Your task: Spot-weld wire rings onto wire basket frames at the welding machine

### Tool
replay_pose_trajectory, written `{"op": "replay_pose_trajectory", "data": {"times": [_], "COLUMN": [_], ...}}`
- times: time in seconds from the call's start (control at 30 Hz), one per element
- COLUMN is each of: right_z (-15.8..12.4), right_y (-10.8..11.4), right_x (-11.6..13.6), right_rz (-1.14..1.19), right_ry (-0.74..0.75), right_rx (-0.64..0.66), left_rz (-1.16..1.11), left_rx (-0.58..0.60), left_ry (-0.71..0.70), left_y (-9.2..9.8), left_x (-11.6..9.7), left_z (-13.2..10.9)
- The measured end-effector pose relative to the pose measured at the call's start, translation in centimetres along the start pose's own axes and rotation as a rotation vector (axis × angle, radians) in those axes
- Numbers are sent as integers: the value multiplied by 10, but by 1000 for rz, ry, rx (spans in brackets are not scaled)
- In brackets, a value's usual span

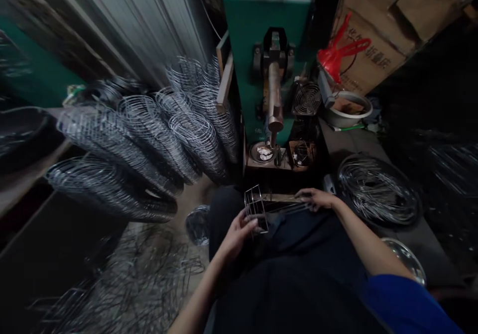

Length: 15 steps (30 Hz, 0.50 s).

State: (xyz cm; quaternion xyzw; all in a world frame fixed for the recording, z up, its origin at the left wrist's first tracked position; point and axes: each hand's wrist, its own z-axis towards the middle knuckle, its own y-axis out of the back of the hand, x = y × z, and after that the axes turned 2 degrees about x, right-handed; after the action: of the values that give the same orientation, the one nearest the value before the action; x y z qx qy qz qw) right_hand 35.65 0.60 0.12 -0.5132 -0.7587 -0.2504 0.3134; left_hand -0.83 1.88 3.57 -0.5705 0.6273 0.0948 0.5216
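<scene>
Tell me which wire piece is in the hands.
The small box-shaped wire frame, held by the left hand over the lap; the round wire guards sit stacked at left, untouched.

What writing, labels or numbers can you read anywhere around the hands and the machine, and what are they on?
Cardboard box, upper right: dark printed characters, partly hidden by the red plastic bag and too blurred to quote.
Green machine, top panel: switches and a red button, no readable labels.
Green machine, low on the front near the welding arm: a small pale mark, too small to read.
Wire frame in the left hand, right hand: no text.
</scene>
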Motion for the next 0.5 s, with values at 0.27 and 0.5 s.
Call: {"op": "replay_pose_trajectory", "data": {"times": [0.27,0.5], "right_z": [-14,-7], "right_y": [13,28], "right_x": [39,102], "right_rz": [-162,84], "right_ry": [491,685], "right_rx": [-294,-490], "left_rz": [-62,-81], "left_rx": [-172,-170], "left_ry": [-239,-427], "left_y": [-20,-49], "left_x": [7,-47], "left_z": [27,81]}}
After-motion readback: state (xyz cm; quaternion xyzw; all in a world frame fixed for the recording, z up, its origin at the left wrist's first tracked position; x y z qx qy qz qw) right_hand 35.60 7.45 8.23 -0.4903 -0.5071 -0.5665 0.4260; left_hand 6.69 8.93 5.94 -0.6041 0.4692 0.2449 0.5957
